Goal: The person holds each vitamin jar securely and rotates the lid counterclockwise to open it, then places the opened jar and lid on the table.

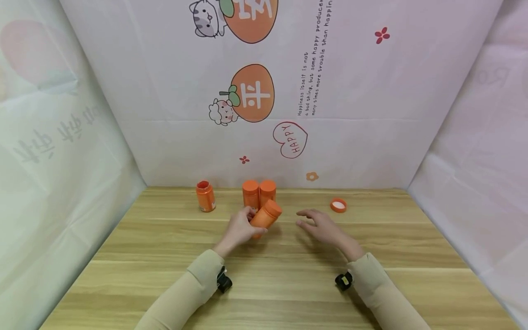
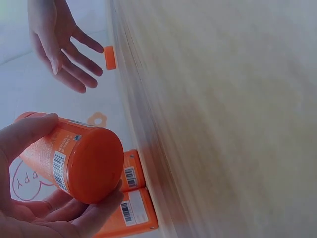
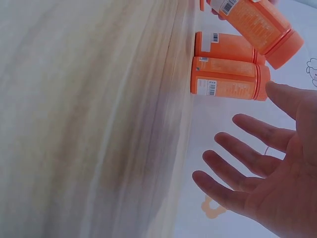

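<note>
My left hand [image 1: 240, 228] grips an orange capped bottle [image 1: 266, 216], tilted with its cap up and to the right. In the left wrist view the bottle's round base [image 2: 97, 166] and a barcode label face the camera, with thumb and fingers wrapped round the body. Behind it two more orange capped bottles [image 1: 250, 192] stand upright side by side near the back wall. My right hand [image 1: 323, 227] hovers to the right of the held bottle, its fingers spread and nothing in it, as the right wrist view shows the bare palm [image 3: 292, 183].
An uncapped orange bottle [image 1: 205, 197] stands at the back left of the wooden table [image 1: 288, 293]. At the back right lies a loose orange lid [image 1: 338, 205], its white inside facing up. A printed white cloth [image 1: 350, 151] walls the table's back and sides.
</note>
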`<state>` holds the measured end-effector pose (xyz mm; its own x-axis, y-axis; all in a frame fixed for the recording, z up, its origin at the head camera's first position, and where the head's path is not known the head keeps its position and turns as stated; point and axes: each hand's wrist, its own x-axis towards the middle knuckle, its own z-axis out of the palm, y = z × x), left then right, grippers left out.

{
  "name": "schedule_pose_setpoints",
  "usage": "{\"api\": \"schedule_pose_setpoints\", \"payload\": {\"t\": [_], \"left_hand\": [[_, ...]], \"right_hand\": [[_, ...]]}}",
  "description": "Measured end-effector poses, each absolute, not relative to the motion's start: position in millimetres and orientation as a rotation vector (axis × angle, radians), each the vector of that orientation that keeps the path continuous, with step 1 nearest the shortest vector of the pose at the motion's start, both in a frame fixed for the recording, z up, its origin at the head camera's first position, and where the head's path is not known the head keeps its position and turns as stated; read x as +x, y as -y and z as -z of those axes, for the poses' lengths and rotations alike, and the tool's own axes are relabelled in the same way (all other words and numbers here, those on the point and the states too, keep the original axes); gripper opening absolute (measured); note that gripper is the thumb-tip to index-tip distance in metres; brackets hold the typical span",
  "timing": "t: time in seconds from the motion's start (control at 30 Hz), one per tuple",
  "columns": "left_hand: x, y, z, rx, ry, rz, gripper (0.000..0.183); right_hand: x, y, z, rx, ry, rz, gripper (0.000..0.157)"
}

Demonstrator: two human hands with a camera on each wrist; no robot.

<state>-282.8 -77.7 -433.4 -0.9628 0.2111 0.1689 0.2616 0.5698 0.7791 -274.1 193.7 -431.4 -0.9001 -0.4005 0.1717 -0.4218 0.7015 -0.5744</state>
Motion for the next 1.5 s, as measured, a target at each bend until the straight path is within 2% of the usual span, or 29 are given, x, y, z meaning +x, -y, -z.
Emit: {"api": "schedule_pose_setpoints", "payload": {"t": [0.57,1.5], "left_hand": [[-272,69,431,-0.488,2.766,1.329,0.048],[-256,57,425,-0.584,2.798,1.227,0.043]], "right_hand": [[-262,-187,429,0.667,2.834,-1.064,0.04],[-252,-170,417,0.621,2.822,-1.179,0.056]]}}
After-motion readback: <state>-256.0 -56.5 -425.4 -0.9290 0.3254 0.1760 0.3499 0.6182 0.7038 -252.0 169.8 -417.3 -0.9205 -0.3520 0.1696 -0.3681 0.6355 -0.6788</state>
